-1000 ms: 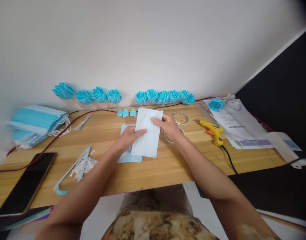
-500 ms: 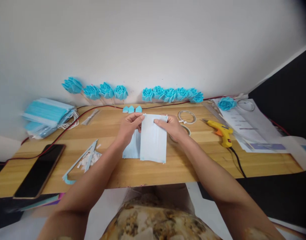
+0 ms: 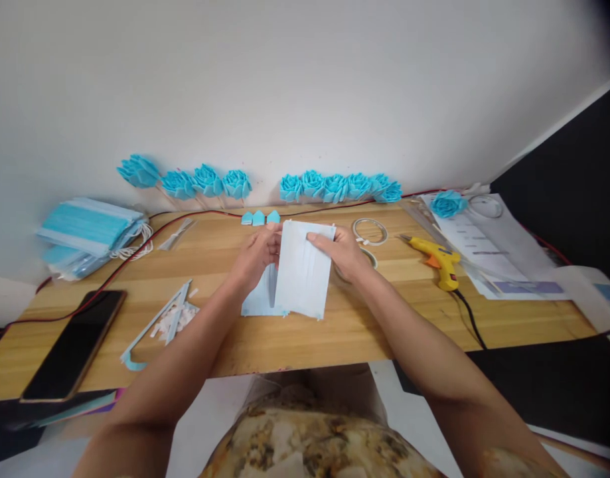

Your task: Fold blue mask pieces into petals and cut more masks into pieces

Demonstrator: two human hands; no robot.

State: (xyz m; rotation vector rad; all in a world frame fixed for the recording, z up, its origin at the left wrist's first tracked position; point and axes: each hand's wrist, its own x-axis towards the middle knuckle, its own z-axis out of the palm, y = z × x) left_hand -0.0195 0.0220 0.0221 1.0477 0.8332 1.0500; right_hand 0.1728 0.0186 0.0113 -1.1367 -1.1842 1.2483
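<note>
My right hand (image 3: 348, 252) pinches a pale blue face mask (image 3: 305, 272), thumb on its front near the upper right corner. The mask hangs tilted over the table, with no ear loops visible. Close by its left edge is my left hand (image 3: 259, 255), thumb raised and fingers loosely curled, with nothing visibly gripped; some fingertips are partly hidden. Below that hand another flat light-blue mask piece (image 3: 257, 302) lies on the wood, partly covered. Just beyond the hands sit small blue cut petals (image 3: 258, 218). A tape roll (image 3: 370, 259) is partly behind my right hand.
Blue flowers (image 3: 208, 180) on sticks line the wall. Left are stacked masks (image 3: 88, 229), a phone (image 3: 74, 345), cut strips (image 3: 158, 322) and white scraps (image 3: 185, 315). Right are another tape roll (image 3: 370, 232), a yellow glue gun (image 3: 441, 262) and papers (image 3: 498, 259). A red-black cable (image 3: 130, 261) crosses the table.
My left hand has loosened from the mask's upper left corner and moved slightly left. The mask, still in my right hand, has tilted, its lower edge swinging a little left.
</note>
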